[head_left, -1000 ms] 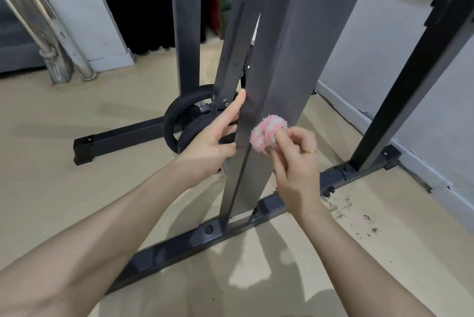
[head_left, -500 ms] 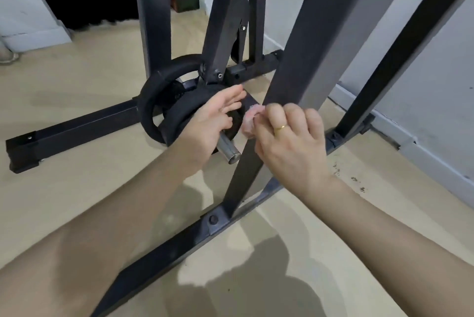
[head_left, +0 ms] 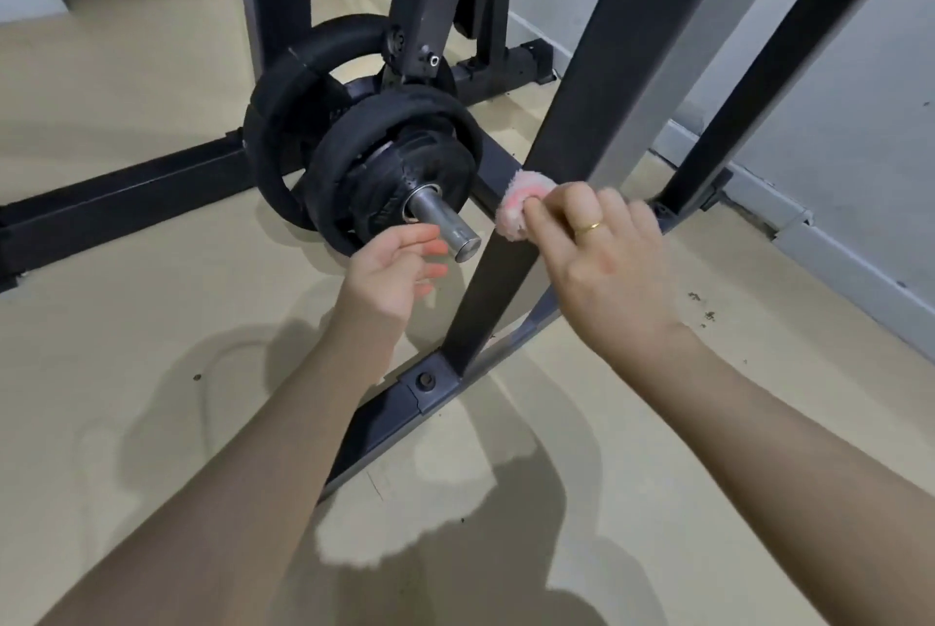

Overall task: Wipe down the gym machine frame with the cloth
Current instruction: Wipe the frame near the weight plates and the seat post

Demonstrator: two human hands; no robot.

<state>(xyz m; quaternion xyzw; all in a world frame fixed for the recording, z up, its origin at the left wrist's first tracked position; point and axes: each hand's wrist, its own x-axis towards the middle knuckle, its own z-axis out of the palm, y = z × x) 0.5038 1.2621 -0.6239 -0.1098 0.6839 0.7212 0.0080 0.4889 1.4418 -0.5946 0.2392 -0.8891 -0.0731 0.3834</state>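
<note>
Two bare hands in view. Right hand [head_left: 602, 266], one gold ring [head_left: 589, 226] on it, fingers [head_left: 544, 220] curled round one fluffy pink-and-white cloth [head_left: 521, 205], pressing it against the slanted dark grey metal upright [head_left: 571, 129] of the gym machine frame. Left hand [head_left: 392, 271] open, fingers relaxed, holding nothing, fingertips just beside the end of one silver steel sleeve [head_left: 445, 225]. Beyond those fingertips, three black weight plates [head_left: 384, 170] stacked on that sleeve.

Legible text: none. Small black rubber weight plate [head_left: 405, 180] on steel sleeve: raised moulding on face, blurred, unreadable. Dark grey steel machine frame upright [head_left: 571, 119]: no readable label. Pink-and-white fluffy cloth [head_left: 516, 205]: no tag or print readable.
</note>
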